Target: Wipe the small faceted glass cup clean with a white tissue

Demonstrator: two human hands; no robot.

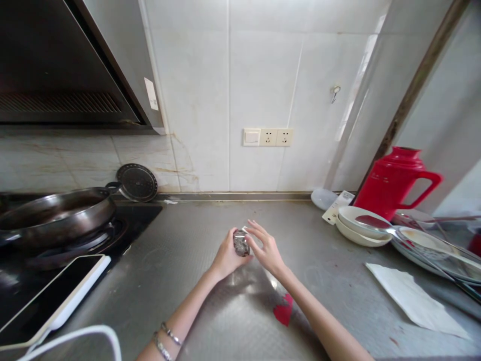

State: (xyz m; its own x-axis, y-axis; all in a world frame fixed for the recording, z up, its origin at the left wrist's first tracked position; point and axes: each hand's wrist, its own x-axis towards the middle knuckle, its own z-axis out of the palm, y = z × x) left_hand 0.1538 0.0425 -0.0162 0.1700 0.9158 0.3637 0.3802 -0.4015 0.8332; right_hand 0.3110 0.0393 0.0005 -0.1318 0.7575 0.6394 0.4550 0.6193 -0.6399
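In the middle of the head view, my left hand (229, 258) is wrapped around a small round clear container (241, 242) with dark grey-brown showing inside. It is held over the steel counter; its exact kind is too small to make out. My right hand (265, 245) is at the container's right side, fingers stretched out and slightly spread, the fingertips at or very near its upper edge. A tiny white bit (244, 228) shows by those fingertips. Below my right wrist lies a torn red piece (283, 310), perhaps part of a clear wrapper.
To the left, a steel pan (60, 213) sits on the black stove (145, 218), with a white-cased phone (56, 301) in front. On the right are a red thermos (393, 178), stacked white bowls (356, 235), plates with utensils, and a white paper napkin (413, 298).
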